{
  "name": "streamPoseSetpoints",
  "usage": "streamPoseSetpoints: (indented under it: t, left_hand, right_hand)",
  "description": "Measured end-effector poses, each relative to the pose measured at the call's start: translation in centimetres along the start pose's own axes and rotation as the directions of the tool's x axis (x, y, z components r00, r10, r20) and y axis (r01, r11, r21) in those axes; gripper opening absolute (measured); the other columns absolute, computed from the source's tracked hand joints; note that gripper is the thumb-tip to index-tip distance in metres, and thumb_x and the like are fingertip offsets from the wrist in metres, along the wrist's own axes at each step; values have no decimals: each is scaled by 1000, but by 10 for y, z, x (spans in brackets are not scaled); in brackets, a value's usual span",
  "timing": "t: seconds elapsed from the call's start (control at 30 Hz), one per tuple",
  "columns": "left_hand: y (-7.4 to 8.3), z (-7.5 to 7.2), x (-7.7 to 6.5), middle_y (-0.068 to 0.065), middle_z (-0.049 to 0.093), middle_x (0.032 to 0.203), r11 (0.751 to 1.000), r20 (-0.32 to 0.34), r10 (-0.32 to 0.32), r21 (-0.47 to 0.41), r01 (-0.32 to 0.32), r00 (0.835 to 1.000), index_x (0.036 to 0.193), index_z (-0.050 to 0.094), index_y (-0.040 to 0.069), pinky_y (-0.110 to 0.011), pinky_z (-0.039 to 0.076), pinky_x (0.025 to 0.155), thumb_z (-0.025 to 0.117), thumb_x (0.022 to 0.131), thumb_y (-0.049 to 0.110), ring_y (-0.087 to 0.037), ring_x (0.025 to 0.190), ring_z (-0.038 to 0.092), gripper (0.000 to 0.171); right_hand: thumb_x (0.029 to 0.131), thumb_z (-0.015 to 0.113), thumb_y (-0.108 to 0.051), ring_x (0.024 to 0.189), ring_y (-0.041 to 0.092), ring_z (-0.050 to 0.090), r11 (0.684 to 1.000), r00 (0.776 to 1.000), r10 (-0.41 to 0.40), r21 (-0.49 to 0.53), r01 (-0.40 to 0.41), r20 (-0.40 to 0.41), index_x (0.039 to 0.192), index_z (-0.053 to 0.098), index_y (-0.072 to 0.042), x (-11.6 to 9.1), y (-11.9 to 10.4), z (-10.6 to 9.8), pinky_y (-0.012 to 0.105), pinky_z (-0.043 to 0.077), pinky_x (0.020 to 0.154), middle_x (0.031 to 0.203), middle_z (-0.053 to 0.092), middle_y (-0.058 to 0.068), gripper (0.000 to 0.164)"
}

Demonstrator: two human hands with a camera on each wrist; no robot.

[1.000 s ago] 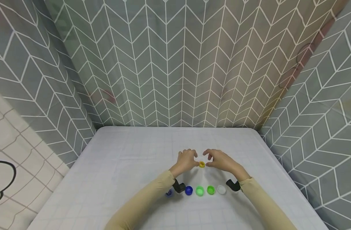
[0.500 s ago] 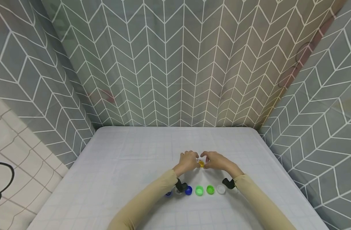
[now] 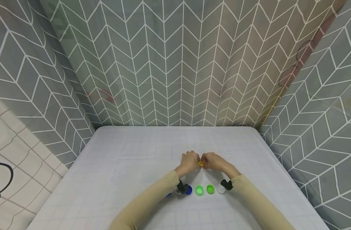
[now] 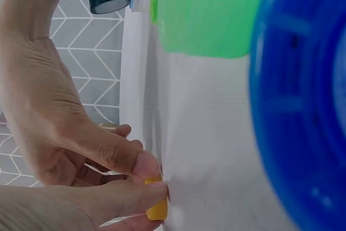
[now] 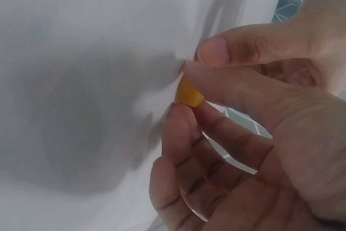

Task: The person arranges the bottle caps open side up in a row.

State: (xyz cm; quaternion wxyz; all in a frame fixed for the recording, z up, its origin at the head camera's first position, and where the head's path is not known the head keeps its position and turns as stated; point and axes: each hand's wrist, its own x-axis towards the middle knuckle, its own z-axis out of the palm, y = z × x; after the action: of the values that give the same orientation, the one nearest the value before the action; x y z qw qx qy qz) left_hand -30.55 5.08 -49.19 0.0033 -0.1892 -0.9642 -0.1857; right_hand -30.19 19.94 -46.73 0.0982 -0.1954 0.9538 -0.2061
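Note:
A small yellow bottle cap (image 3: 201, 164) is held between both hands, just at or above the white tabletop. My left hand (image 3: 189, 162) pinches it from the left, and my right hand (image 3: 214, 161) pinches it from the right. In the left wrist view, both thumbs meet at the yellow bottle cap (image 4: 157, 209), which is partly covered by fingers. The right wrist view has the right thumb lying across the yellow bottle cap (image 5: 189, 93), with fingertips below it. Left fingers behind the cap are largely hidden there.
Nearer the body, a row of caps lies on the table (image 3: 129, 159): a blue cap (image 3: 189, 190), a mint-green cap (image 3: 199, 190), a green cap (image 3: 210, 189) and a clear cap (image 3: 220, 189). The left wrist camera partly covers others. Patterned curtains (image 3: 175, 64) surround the table.
Both hands have come closer together around the yellow bottle cap. Their fingers, earlier spread apart, are now drawn in on it. The cap looks tilted rather than flat.

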Motion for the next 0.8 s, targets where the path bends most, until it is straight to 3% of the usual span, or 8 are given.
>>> streamPoseSetpoints:
  t: [0.53, 0.8]
  left_hand:
    - [-2, 2, -5, 1, 64, 87, 999, -29, 22, -44, -23, 999, 84, 74, 15, -43, 39, 80, 83, 72, 25, -21, 83, 55, 18]
    - [0, -4, -9, 1, 72, 87, 991, -59, 83, -99, -88, 995, 89, 71, 12, -45, 40, 83, 84, 72, 23, -18, 81, 62, 24]
  right_hand:
    - [78, 72, 0, 73, 12, 55, 999, 998, -29, -21, 28, -51, 98, 68, -2, -8, -4, 2, 29, 46, 67, 86, 67, 4, 20]
    - [80, 74, -4, 77, 14, 60, 999, 996, -38, -7, 38, -77, 98, 67, -2, -15, -9, -3, 31, 50, 70, 87, 69, 6, 19]
